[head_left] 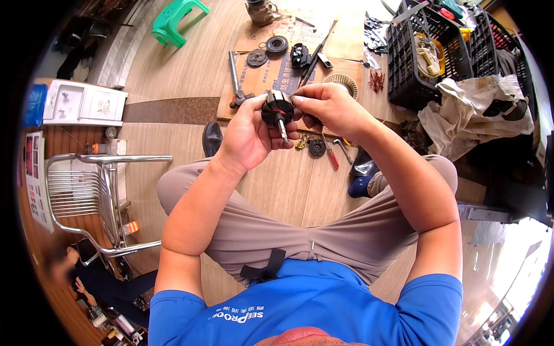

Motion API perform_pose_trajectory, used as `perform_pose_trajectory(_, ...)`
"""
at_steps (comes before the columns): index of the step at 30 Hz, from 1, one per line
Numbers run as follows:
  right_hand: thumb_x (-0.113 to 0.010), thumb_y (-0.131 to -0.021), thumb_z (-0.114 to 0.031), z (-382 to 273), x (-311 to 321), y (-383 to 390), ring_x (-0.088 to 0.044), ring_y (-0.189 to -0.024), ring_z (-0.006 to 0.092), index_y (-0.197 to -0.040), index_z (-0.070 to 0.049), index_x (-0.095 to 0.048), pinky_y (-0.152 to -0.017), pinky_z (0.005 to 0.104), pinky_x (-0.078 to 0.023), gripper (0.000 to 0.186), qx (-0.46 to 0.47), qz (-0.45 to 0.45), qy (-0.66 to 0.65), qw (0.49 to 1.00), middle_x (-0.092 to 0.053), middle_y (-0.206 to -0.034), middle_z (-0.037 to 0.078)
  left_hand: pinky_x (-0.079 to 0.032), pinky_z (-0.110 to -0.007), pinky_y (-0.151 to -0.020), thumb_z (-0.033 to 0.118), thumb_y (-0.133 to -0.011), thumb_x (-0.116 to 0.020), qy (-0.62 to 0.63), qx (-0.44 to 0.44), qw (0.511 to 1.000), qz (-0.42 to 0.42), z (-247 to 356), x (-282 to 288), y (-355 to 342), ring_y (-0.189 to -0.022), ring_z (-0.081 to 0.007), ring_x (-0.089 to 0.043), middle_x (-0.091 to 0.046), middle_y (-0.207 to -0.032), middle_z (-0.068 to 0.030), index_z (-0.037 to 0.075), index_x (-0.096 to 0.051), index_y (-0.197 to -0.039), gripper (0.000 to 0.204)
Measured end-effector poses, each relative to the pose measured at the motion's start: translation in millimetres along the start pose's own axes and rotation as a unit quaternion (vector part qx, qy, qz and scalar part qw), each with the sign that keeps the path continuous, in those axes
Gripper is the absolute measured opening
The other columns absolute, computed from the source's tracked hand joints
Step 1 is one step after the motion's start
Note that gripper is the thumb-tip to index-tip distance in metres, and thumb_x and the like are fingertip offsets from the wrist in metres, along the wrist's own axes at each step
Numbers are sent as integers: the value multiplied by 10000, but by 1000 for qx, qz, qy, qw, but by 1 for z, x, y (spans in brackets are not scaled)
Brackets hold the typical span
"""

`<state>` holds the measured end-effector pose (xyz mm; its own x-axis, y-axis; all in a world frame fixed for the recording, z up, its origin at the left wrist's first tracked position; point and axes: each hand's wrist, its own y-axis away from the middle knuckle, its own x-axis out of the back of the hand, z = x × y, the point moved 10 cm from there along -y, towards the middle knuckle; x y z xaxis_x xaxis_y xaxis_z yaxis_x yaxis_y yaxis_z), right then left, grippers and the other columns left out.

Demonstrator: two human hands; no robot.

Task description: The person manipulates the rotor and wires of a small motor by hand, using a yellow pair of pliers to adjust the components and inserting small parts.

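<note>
A dark motor rotor with a bare metal shaft is held up in front of me, the shaft tilted down toward my body. My left hand cups the rotor from the left and below, its fingers curled beneath it. At the rotor's right edge, my right hand has thumb and forefinger pinched against it; its other fingers are curled, and what lies under them is partly hidden. Beyond the hands, a hammer lies on a flattened cardboard sheet. A red-handled screwdriver rests on the floor below my right hand.
On the cardboard lie round parts, a black housing and a ribbed wheel. Black crates and a crumpled cloth stand right. Leftward are a green stool, a metal chair and a seated person.
</note>
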<state>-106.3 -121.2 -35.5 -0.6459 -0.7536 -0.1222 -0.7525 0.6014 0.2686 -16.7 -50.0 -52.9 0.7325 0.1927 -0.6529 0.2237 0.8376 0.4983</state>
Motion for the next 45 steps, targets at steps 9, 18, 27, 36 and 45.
perform_pose_trajectory(9, -557, -968, -163, -5, -11, 3, -550, -671, 52, -1174, 63, -600, -561, 202, -458, 309, -14, -63, -64, 996, -617, -843, 3, -559, -369, -658, 466, -974, -341, 2, -19, 1000, 5, 6, 0, 1, -771, -308, -685, -706, -907, -153, -3, -629, -1107, 566)
perform_pose_trajectory(18, -629, -919, -172, -12, -16, 6, -546, -652, 40, -1101, 28, -649, -545, 199, -446, 271, 11, -82, -60, 995, -604, -790, -12, -568, -386, -664, 483, -973, -354, -3, -15, 1000, 9, 5, 1, 3, -783, -316, -695, -704, -878, -162, 7, -638, -1074, 564)
perform_pose_trajectory(27, -614, -931, -164, -7, -15, 4, -540, -653, 45, -1094, 38, -638, -548, 201, -446, 261, 12, -78, -49, 996, -616, -804, -2, -560, -376, -688, 512, -973, -357, -6, -14, 1000, 5, 6, -5, 5, -774, -291, -697, -707, -877, -143, 13, -640, -1070, 581)
perform_pose_trajectory(36, -612, -935, -163, -7, -15, 5, -538, -666, 48, -1112, 36, -630, -565, 206, -455, 267, 3, -77, -50, 996, -648, -860, 16, -560, -366, -680, 527, -985, -332, -2, -15, 1000, 1, 3, -3, 3, -770, -275, -695, -704, -870, -132, 18, -629, -1082, 597)
perform_pose_trajectory(45, -619, -930, -157, -2, -14, 3, -541, -670, 48, -1112, 27, -635, -560, 209, -454, 260, -3, -73, -62, 995, -639, -848, 11, -560, -367, -648, 521, -986, -338, -3, -16, 1000, 2, 4, -2, 3, -751, -277, -693, -705, -854, -137, 21, -624, -1079, 584)
